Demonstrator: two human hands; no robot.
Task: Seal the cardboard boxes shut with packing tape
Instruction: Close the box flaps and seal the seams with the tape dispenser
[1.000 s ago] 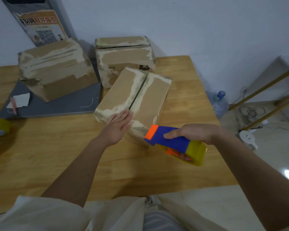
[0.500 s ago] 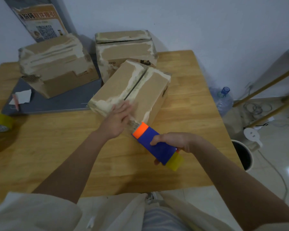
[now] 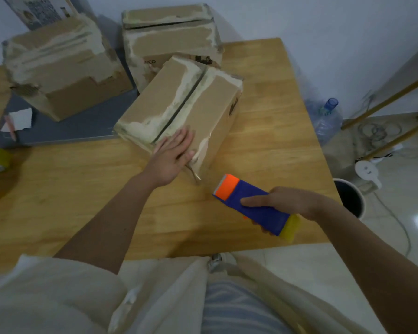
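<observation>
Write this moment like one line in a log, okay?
left hand flat on near box | right hand holds tape gun off box | seam untaped | two boxes behind

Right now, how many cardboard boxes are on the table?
3. A brown cardboard box at the back left on the grey mat, another at the back centre, and the nearest under the left hand. None looks hidden.
</observation>
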